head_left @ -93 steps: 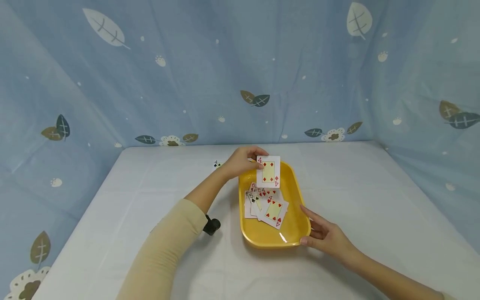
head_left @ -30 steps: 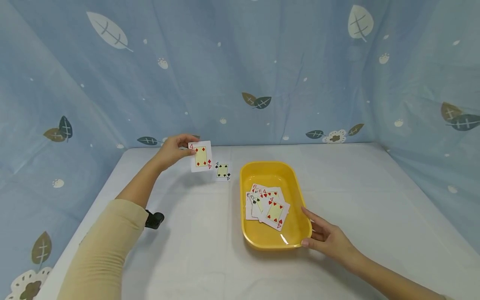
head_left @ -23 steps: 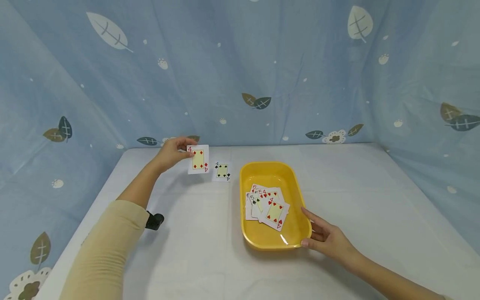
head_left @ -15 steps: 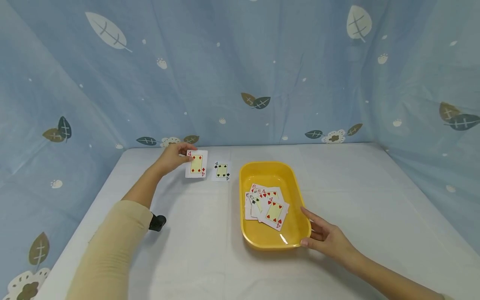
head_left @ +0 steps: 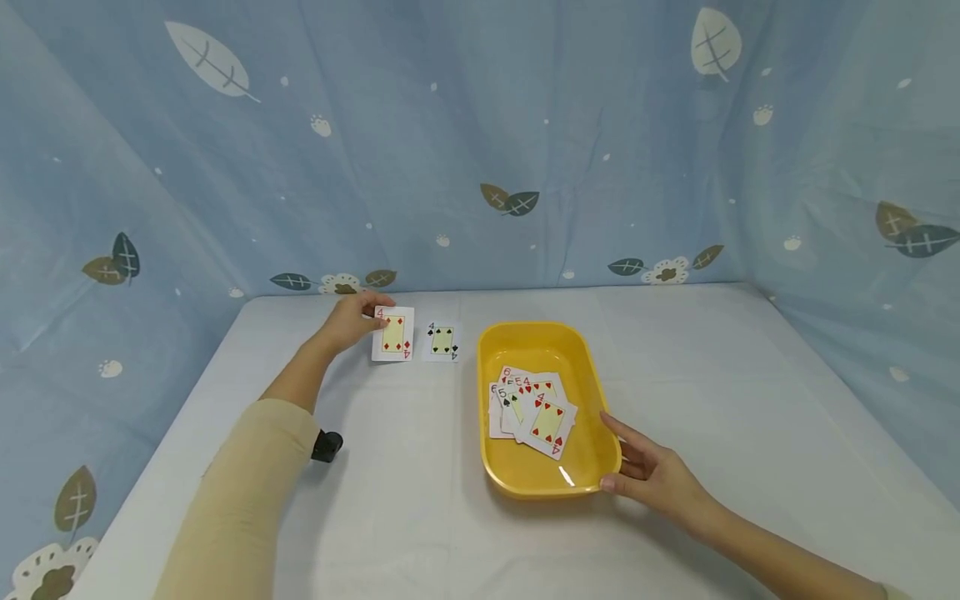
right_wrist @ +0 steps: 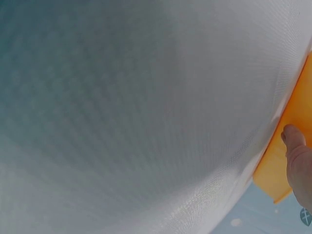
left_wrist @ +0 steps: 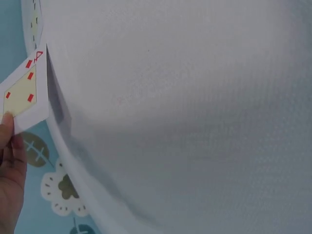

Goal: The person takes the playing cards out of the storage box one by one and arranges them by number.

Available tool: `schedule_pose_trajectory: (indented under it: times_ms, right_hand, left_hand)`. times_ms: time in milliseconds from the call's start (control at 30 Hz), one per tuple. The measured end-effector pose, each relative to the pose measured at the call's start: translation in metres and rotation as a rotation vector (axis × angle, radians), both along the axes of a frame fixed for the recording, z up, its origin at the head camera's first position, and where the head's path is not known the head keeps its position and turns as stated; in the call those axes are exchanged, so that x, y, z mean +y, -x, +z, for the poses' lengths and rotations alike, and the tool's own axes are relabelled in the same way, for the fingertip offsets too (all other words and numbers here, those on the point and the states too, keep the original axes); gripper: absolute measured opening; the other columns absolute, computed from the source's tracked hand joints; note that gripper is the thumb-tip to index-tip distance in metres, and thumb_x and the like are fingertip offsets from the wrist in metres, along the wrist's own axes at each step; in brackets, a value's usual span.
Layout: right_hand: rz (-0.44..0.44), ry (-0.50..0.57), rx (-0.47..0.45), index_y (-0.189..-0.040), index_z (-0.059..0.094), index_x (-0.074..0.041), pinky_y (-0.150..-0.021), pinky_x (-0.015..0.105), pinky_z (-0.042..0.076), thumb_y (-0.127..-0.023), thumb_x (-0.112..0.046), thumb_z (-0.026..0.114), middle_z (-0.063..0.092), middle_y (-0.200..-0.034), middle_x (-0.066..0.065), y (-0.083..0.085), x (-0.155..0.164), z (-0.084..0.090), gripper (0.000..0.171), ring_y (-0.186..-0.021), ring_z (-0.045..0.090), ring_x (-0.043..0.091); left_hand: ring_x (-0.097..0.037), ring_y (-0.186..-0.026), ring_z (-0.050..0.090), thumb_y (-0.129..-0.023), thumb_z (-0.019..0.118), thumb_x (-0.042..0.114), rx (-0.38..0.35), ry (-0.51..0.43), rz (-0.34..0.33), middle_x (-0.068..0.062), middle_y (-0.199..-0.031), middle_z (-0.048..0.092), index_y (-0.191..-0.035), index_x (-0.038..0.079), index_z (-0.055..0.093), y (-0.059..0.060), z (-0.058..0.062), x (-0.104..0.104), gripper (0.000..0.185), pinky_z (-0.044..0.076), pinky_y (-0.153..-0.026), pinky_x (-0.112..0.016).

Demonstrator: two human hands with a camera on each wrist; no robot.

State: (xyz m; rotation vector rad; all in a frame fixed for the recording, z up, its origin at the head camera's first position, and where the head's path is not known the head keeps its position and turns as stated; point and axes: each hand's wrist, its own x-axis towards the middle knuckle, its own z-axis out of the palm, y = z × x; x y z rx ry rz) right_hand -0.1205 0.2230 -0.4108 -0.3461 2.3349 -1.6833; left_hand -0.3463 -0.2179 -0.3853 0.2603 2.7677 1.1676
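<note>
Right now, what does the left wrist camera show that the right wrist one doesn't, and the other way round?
Only the left wrist view shows the left hand pinching the four of diamonds, plus part of the four of spades at the upper left.

Only the right wrist view shows the yellow tray, cut off by the frame, with the right hand holding it; none of the tray's cards appear there.

Both share the white cloth and a bit of the blue patterned curtain.

Four of diamonds point(head_left: 394, 334) left of four of spades point(head_left: 442, 342), tray point(head_left: 536, 475) on table point(head_left: 712, 367) right of both, cards point(head_left: 546, 425) inside tray
</note>
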Motion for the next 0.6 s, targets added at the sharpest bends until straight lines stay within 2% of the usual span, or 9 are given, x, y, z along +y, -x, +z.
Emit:
schedule_pose_trajectory:
  times_ms: [167, 333, 600]
  right_hand:
    - [0.019, 0.01, 0.012, -0.147, 0.027, -0.001, -0.082, 0.029, 0.053, -0.083, -0.013, 0.072, 0.028, -0.143, 0.037, 0.001, 0.0, 0.0, 0.08, -0.111, 0.06, 0.033]
    - [0.029, 0.019, 0.023, -0.147, 0.027, 0.0, -0.082, 0.029, 0.053, -0.083, -0.012, 0.072, 0.029, -0.142, 0.039, 0.001, 0.0, -0.002, 0.079, -0.11, 0.061, 0.029]
    - [0.025, 0.025, 0.007, -0.147, 0.026, -0.001, -0.082, 0.029, 0.053, -0.083, -0.013, 0.072, 0.027, -0.143, 0.038, 0.0, 0.001, -0.001, 0.08, -0.11, 0.062, 0.027]
  left_hand:
    - [-0.034, -0.114, 0.048, -0.089, 0.061, -0.002, 0.015, 0.04, 0.034, -0.02, -0.127, 0.049, -0.13, 0.002, 0.052, -0.001, -0.005, 0.004, 0.042, 0.044, -0.094, -0.046]
    - [-0.034, -0.109, 0.048, -0.085, 0.064, -0.003, 0.016, 0.063, 0.076, -0.021, -0.123, 0.05, -0.13, 0.001, 0.052, 0.0, -0.013, 0.008, 0.046, 0.044, -0.093, -0.045]
    - [-0.035, -0.115, 0.047, -0.083, 0.065, -0.005, 0.043, 0.114, 0.084, -0.022, -0.127, 0.048, -0.129, 0.0, 0.053, 0.004, -0.023, 0.016, 0.047, 0.038, -0.103, -0.046]
